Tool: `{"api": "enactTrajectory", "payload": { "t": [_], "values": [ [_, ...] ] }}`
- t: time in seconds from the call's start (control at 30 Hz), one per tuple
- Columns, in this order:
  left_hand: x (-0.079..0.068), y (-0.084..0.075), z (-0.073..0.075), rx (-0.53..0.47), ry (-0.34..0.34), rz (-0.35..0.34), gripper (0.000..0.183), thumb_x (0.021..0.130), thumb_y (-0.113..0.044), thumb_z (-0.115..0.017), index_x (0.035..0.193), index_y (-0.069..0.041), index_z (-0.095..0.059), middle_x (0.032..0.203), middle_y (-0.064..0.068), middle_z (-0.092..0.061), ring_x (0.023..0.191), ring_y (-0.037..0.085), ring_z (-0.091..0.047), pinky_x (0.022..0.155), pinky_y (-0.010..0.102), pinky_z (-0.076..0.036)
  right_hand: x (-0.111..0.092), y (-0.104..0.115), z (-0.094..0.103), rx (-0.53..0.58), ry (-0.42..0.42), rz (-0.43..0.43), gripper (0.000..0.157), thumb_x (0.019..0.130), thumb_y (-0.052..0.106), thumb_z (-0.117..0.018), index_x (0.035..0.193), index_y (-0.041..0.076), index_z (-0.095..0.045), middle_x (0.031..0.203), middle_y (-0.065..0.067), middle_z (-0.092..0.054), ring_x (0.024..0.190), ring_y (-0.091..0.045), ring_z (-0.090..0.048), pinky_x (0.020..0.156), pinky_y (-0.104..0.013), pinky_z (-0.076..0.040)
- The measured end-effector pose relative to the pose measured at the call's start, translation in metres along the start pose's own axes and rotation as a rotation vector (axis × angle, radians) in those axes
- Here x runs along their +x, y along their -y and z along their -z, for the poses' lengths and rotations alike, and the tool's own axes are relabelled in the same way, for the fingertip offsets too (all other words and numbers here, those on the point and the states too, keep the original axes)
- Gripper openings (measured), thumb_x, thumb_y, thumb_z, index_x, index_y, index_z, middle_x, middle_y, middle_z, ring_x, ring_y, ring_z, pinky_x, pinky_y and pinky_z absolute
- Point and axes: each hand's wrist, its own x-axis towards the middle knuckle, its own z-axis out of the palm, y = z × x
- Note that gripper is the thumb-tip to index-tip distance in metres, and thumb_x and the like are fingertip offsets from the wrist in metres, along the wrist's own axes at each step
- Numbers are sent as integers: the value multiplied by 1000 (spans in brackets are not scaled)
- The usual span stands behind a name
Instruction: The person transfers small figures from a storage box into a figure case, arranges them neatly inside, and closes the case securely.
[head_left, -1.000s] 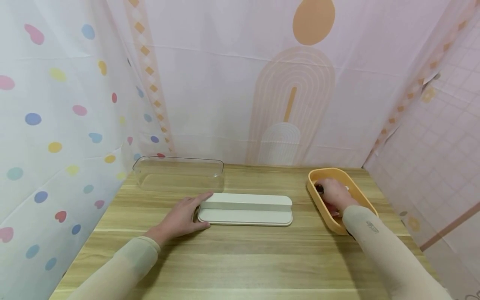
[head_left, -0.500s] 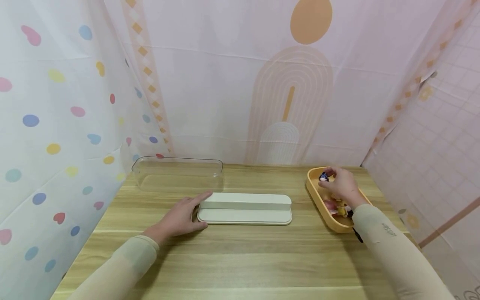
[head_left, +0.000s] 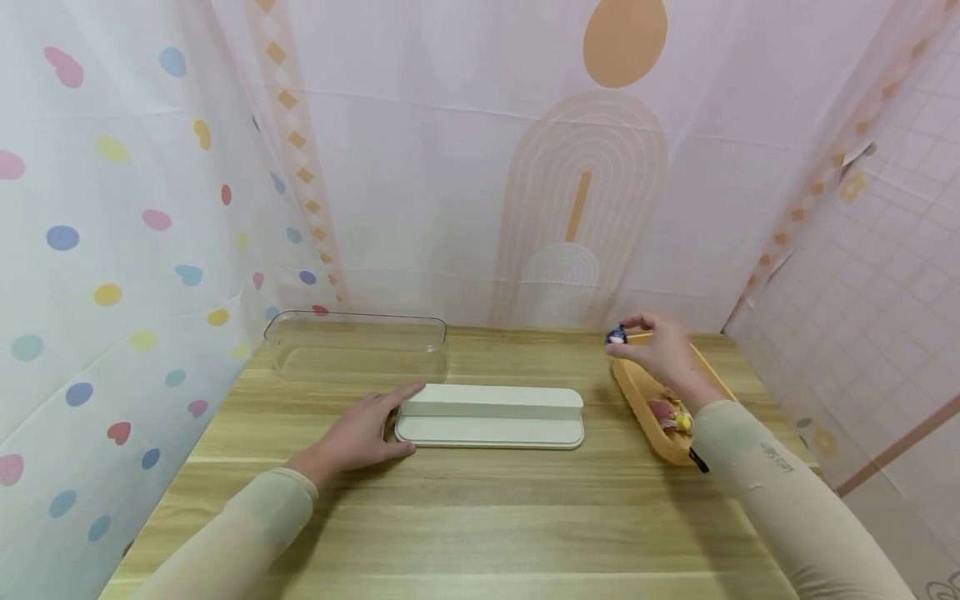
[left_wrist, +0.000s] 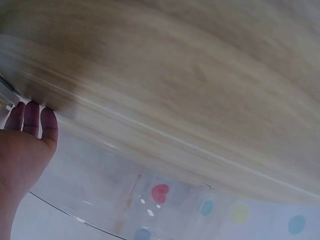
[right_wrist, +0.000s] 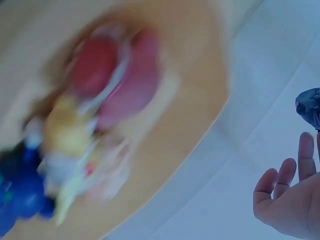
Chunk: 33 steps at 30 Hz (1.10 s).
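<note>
A cream two-step display stand [head_left: 490,417] lies on the wooden table. My left hand [head_left: 358,439] holds its left end, thumb at the near edge and index finger at the far edge. In the left wrist view, the fingers [left_wrist: 49,122] show at the left edge. My right hand [head_left: 667,354] pinches a small dark-blue and white figurine [head_left: 617,335] between thumb and fingertips, above the far left rim of an orange tray [head_left: 637,400]. Several more toy figurines, pink [right_wrist: 132,82], yellow [right_wrist: 67,125] and blue [right_wrist: 25,192], lie in the tray, blurred in the right wrist view.
A clear plastic bin [head_left: 356,346] stands at the back left of the wooden table [head_left: 480,525]. Patterned curtains [head_left: 420,167] hang behind the table and along both sides.
My right hand has come up out of the orange tray with the blue figurine and moved left over its rim. The left hand and the stand have stayed in place.
</note>
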Motion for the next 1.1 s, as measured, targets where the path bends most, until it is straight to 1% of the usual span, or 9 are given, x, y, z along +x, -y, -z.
{"api": "enactTrajectory", "payload": {
  "t": [0.17,0.27,0.37,0.47,0.53,0.67,0.77,0.93,1.1],
  "values": [
    [-2,-1,1,1,-4,3,100,85,-38,-91,168,-29,-36,153,15,-63,130,42,-62,110,64,-49,0,29,-33,23,17,103,48,83,21,-93,123,5,-74,144,-23,-66,141,-46,-55,118,-64,-42],
    [-2,-1,1,-2,-6,4,100,85,-38,-92,168,-29,-36,152,14,-64,129,42,-62,109,64,-49,-3,49,-60,52,26,186,46,78,17,-97,116,5,-75,144,-20,-66,140,-45,-56,117,-63,-42],
    [-2,-2,2,2,-7,5,100,85,-40,-91,168,-29,-36,150,14,-65,126,41,-63,107,64,-51,-9,67,-89,46,40,281,44,73,17,-100,109,6,-77,144,-20,-66,138,-45,-57,116,-62,-44],
    [-2,-2,1,5,-5,10,100,85,-41,-91,168,-30,-36,149,13,-66,125,39,-63,105,63,-51,-19,84,-119,20,91,352,43,71,20,-101,106,8,-78,147,-21,-65,140,-45,-57,117,-64,-42],
    [-2,-2,1,3,-2,12,100,85,-41,-91,168,-30,-36,149,14,-66,125,39,-63,105,63,-51,-26,93,-138,-7,145,385,43,71,24,-101,105,12,-79,150,-20,-63,142,-44,-55,120,-65,-39],
    [-2,-3,1,-4,9,21,101,85,-41,-91,168,-29,-35,149,14,-66,126,40,-62,105,63,-52,-39,110,-172,-67,252,414,41,73,32,-101,106,19,-79,156,-15,-59,147,-43,-49,124,-66,-32],
    [-2,-3,1,-8,16,23,101,86,-42,-91,169,-30,-34,146,13,-68,126,40,-62,103,64,-52,-45,120,-192,-125,280,427,41,74,38,-100,106,24,-80,158,-11,-58,149,-43,-45,123,-68,-32],
    [-2,-4,1,-16,21,31,101,86,-44,-90,169,-31,-34,137,9,-71,124,37,-62,100,62,-54,-51,132,-217,-233,248,422,41,75,48,-97,108,31,-79,161,-4,-55,151,-39,-39,122,-67,-31],
    [-2,-3,0,-9,11,33,102,85,-45,-91,168,-32,-34,128,7,-72,119,34,-62,96,59,-55,-53,137,-237,-304,190,421,41,74,49,-97,107,34,-76,163,-1,-53,154,-36,-37,124,-65,-29]
  ]
}}
